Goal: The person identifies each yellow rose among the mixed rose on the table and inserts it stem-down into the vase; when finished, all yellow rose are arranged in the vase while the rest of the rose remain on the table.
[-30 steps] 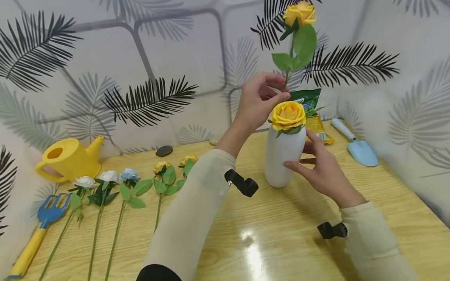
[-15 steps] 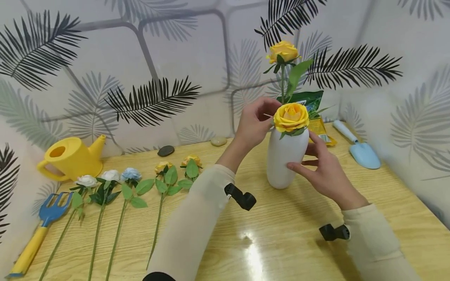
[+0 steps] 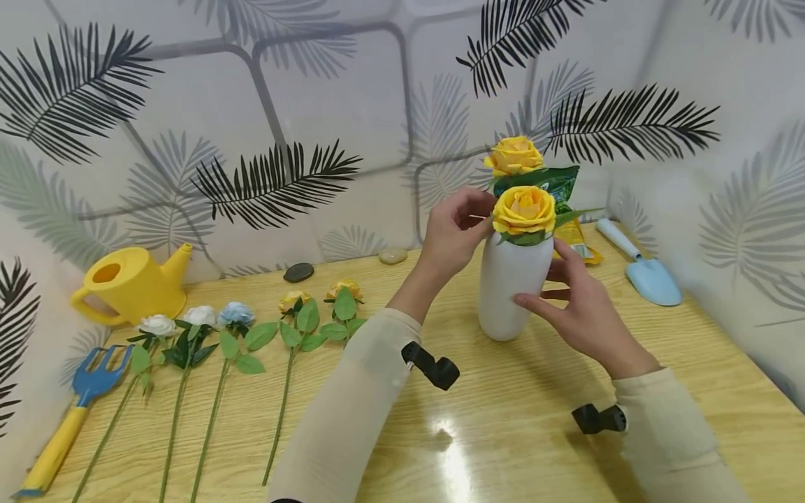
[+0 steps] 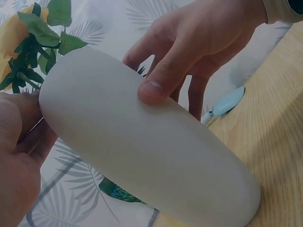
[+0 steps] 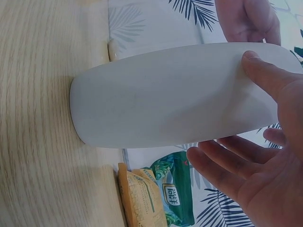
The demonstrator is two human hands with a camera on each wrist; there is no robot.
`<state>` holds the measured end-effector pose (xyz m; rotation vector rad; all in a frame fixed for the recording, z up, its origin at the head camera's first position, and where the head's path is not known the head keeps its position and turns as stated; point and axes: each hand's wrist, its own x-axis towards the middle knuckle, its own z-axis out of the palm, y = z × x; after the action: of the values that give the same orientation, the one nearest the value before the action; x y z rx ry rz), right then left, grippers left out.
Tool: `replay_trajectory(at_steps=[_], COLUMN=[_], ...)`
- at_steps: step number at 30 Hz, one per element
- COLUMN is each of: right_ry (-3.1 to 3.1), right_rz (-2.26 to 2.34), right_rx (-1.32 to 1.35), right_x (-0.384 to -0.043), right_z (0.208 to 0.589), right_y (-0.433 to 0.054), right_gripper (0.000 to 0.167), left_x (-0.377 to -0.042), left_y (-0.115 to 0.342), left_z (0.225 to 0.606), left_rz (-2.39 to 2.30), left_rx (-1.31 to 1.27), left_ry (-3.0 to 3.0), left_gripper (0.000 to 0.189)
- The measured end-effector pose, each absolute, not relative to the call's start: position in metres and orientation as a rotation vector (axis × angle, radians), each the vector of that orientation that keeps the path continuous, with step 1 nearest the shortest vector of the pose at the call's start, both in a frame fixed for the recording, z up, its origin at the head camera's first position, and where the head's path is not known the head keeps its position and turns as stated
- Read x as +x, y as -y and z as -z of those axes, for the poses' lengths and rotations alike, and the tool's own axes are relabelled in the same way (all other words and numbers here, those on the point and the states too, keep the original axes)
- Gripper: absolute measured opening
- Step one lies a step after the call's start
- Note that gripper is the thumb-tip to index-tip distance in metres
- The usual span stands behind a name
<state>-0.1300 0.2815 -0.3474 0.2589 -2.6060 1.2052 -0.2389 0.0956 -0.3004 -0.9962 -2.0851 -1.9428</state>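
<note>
A white vase (image 3: 511,293) stands upright on the wooden table, with a yellow rose (image 3: 525,209) at its mouth. My right hand (image 3: 578,307) holds its side, the thumb across the near face and the fingers round the far side. Beside the rim, my left hand (image 3: 455,227) pinches the stem of a second yellow rose (image 3: 516,155), whose bloom shows just above and behind the first. In the left wrist view, the left fingertips (image 4: 33,106) are right at the vase's mouth; the stem is mostly hidden.
White, blue and yellow roses (image 3: 235,314) lie in a row on the left, near a yellow watering can (image 3: 135,283) and a blue hand fork (image 3: 94,381). Green and yellow packets (image 3: 575,234) stand behind the vase. A light-blue trowel (image 3: 654,279) lies right; two stones (image 3: 298,272) lie at the back.
The second yellow rose has come down behind the first, its stem sinking towards the vase's mouth. My left hand has lowered to the rim; my right hand keeps its hold on the vase.
</note>
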Motion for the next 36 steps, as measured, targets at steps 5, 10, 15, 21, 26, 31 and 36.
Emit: replay_trajectory(at_steps=[5, 10, 15, 21, 26, 31, 36], right_ry=[2.597, 2.607, 2.624, 2.636, 2.636, 2.636, 2.632], right_rz=[-1.193, -1.198, -1.204, -1.205, -1.195, -1.188, -1.195], right_rx=[0.274, 0.264, 0.246, 0.218, 0.205, 0.217, 0.222], right_x=[-0.131, -0.131, -0.130, -0.129, -0.128, -0.129, -0.131], right_z=[0.348, 0.348, 0.346, 0.345, 0.345, 0.346, 0.346], right_y=[-0.281, -0.280, -0.280, -0.280, -0.283, -0.283, -0.280], right_gripper=[0.092, 0.092, 0.094, 0.094, 0.094, 0.093, 0.093], left_x=[-0.238, -0.240, -0.240, -0.231, -0.220, -0.198, -0.173], left_y=[-0.094, -0.086, -0.059, -0.006, 0.038, 0.077, 0.097], left_z=[0.302, 0.307, 0.312, 0.320, 0.334, 0.354, 0.370], left_rz=[1.952, 1.975, 1.984, 2.014, 1.886, 1.361, 1.002], left_rx=[-0.992, -1.034, -1.033, -0.831, -0.544, -0.274, -0.201], left_ry=[2.069, 2.025, 2.034, 2.147, 2.347, 2.749, 2.980], left_gripper=[0.020, 0.019, 0.017, 0.016, 0.014, 0.011, 0.015])
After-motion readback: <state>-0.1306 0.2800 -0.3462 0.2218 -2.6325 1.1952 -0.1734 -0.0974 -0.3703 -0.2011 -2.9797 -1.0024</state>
